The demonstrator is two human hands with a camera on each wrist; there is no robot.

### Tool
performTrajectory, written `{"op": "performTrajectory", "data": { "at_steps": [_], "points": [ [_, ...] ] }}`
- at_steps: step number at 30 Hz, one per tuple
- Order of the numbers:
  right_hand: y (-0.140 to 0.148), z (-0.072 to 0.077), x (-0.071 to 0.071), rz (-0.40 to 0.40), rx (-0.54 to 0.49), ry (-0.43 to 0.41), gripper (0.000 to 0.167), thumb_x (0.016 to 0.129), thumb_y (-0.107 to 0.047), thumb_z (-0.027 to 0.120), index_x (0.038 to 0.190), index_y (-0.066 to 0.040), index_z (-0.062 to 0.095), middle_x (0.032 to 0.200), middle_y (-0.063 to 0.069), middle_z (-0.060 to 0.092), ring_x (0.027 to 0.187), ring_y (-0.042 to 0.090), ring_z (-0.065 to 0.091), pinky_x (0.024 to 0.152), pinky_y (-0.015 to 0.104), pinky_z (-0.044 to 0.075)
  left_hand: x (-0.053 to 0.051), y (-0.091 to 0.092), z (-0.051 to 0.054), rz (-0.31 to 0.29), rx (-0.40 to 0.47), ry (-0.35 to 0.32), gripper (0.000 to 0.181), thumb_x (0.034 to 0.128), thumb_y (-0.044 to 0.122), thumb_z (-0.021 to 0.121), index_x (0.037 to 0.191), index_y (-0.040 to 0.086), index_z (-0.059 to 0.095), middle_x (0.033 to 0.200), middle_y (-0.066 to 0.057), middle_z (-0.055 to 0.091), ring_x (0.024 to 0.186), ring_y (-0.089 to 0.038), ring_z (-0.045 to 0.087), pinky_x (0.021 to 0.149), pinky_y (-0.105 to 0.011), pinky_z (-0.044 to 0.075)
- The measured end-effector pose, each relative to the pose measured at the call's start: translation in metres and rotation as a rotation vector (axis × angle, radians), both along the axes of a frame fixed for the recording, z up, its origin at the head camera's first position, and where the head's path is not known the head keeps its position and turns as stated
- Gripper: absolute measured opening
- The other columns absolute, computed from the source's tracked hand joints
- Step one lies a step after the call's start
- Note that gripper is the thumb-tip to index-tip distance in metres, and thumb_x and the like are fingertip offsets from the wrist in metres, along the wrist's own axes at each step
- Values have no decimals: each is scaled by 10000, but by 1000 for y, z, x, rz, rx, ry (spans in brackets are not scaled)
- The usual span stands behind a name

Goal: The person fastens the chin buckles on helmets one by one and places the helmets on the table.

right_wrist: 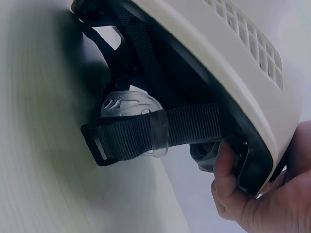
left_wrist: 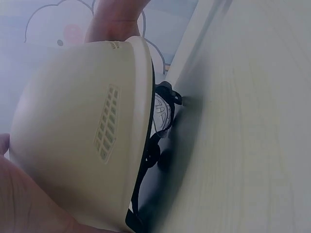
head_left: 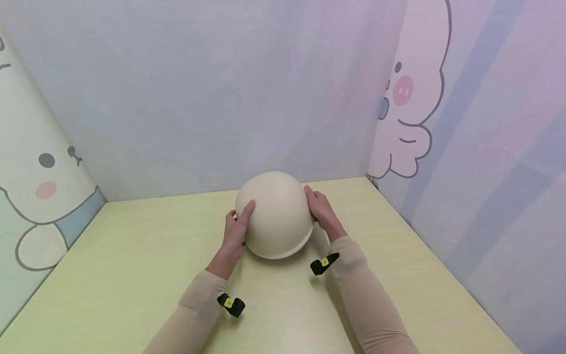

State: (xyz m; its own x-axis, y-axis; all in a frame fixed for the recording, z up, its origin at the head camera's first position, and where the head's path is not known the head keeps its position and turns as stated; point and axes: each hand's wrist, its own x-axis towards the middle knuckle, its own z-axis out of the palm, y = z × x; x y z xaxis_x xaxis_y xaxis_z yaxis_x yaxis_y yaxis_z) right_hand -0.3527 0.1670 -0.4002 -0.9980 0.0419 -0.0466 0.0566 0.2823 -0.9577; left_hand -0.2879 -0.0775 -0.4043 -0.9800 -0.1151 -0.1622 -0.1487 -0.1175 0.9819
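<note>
A cream hard hat (head_left: 276,216) is held dome up and tilted at the far part of the table. My left hand (head_left: 234,233) grips its left side, thumb laid over the shell and the other fingers mostly hidden behind it. On the opposite side, my right hand (head_left: 323,209) holds the edge; in the right wrist view its fingers (right_wrist: 226,179) curl under the rim. Beneath the shell hang a black strap (right_wrist: 189,126) with a buckle (right_wrist: 92,145) and a clear plastic piece (right_wrist: 131,104). The left wrist view shows a side vent (left_wrist: 108,124) and the rim lifted off the tabletop.
The pale yellow-green table (head_left: 146,265) meets a grey-white backdrop (head_left: 212,98) just behind the hard hat. Side panels with cartoon animals (head_left: 411,98) stand to the left and right. A small black camera (head_left: 232,305) sits on each sleeved wrist.
</note>
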Motion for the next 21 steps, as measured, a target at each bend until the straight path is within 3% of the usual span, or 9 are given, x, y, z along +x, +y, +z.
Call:
{"op": "performTrajectory", "data": {
  "at_steps": [3,6,11,14,18,21],
  "points": [
    [-1,-2,-2,-42,33,50,583,1048,-519,395,1346,-46,559,985,142,626,646,126,549,536,264,479,0,1,0,3,5,3,1078,837,644,693,1575,95,132,1550,-204,269,1374,-408,363,1082,-646,302],
    [-1,-4,-3,-60,45,86,519,1057,-473,415,1393,-114,584,1124,202,628,692,162,581,548,286,501,1,2,0,9,10,15,1052,834,625,709,1559,94,163,1502,-203,318,1329,-396,418,1079,-602,341],
    [0,-6,-3,-38,12,81,533,1013,-572,463,1094,-101,700,774,114,589,554,147,534,484,295,478,2,5,0,17,-1,34,1031,835,621,710,1541,87,179,1491,-203,342,1314,-382,441,1091,-558,349],
    [1,-5,-4,18,3,54,635,950,-699,451,1106,-110,627,841,81,588,613,166,568,512,313,493,3,6,1,22,-12,35,1047,831,623,711,1544,84,166,1525,-205,316,1333,-387,426,1100,-556,338],
    [1,-2,-6,133,-2,26,778,878,-809,425,1142,-86,545,981,154,605,712,240,633,535,372,523,4,6,2,33,-34,38,1066,826,614,721,1551,74,157,1544,-206,298,1346,-390,416,1105,-554,332],
    [1,-2,-8,195,-6,2,836,852,-837,428,1138,-67,587,1032,187,642,793,290,676,553,427,551,3,6,1,40,-56,35,1076,824,613,724,1555,66,154,1534,-205,305,1347,-386,417,1110,-546,330]
  ]
}}
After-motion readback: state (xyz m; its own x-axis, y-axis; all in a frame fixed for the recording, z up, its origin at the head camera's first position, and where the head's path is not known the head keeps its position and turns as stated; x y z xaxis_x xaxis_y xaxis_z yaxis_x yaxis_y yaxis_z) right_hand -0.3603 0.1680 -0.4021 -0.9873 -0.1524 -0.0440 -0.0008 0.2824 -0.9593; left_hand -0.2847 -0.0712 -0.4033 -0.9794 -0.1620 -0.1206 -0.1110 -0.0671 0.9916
